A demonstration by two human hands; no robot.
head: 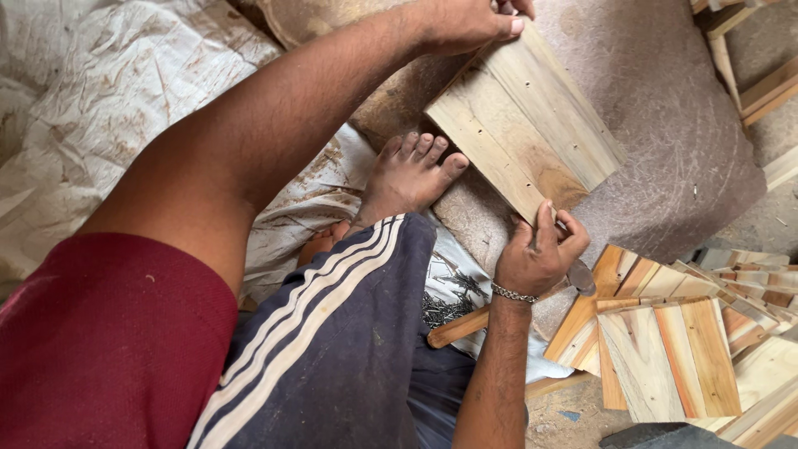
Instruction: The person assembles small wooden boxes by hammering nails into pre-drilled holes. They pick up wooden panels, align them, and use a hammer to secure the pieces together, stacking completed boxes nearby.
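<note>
A small panel of joined pale wooden slats (525, 123) lies tilted on a large worn stone block (665, 133). My left hand (470, 21) grips the panel's far top corner. My right hand (539, 249), with a metal bracelet at the wrist, pinches the panel's near bottom corner; what else it may hold is hidden. My bare foot (409, 176) rests against the panel's left edge. A hammer with a wooden handle (459, 326) lies just below my right wrist, its head (581, 277) beside my hand.
A pile of nails (445, 303) lies on white sheeting (125, 91) by my knee. Several finished slat panels (673, 349) are stacked at the lower right. Wooden frame pieces (761, 83) stand at the upper right.
</note>
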